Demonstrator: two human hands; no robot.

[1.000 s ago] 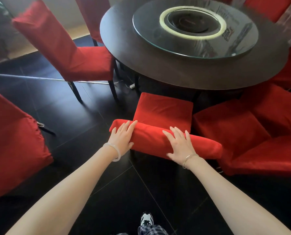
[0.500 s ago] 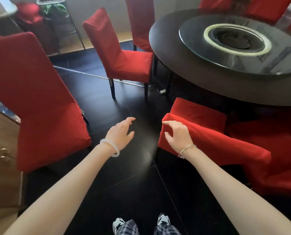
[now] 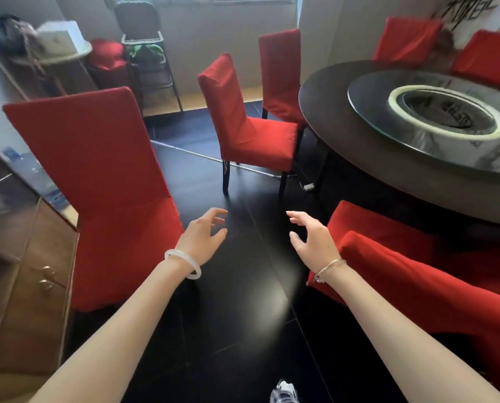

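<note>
Left hand [image 3: 200,239] and right hand [image 3: 312,242] hang loose and hold nothing, between two red chairs.
The left chair [image 3: 97,158] is just beside the left hand, its tall back upright; the right chair [image 3: 403,274] is near the right hand.

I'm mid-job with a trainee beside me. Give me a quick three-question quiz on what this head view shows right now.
1. True or false: the left hand grips the red chair on the left.
2. The glass turntable sits on: A the round table; B the floor; C a wooden cabinet.
3. Which wrist wears the white bangle, that of the left or of the right hand?

Key: 1 false, it is open and holds nothing; 2 A; 3 left.
</note>
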